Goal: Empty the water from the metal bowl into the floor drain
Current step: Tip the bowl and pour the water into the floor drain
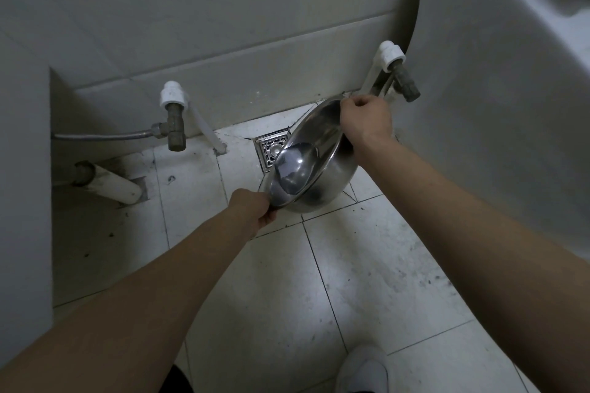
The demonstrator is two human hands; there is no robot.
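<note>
1. Valve [174,124] on the wall at your far left is well apart from the work; give it no attention.
2. Your left hand [255,207] has its fingers curled round the near rim of the metal bowl [319,150] and grips it at the low side.
3. The floor drain [271,148] lies in the tiles just left of the bowl, and the bowl's rim covers the drain's right part in the view.
4. The bowl is in the air and tilted steeply, with its mouth turned to the left. Some water [292,169] is pooled against the low wall, near the lip.
5. Your right hand [364,121] grips the far rim, fingers closed over the edge, at the high side.
6. To pour well, I judge you should raise the right hand slowly and hold the left hand low as a pivot, so that the lip is over the grate. A quick lift could throw water on the tiles.
</note>
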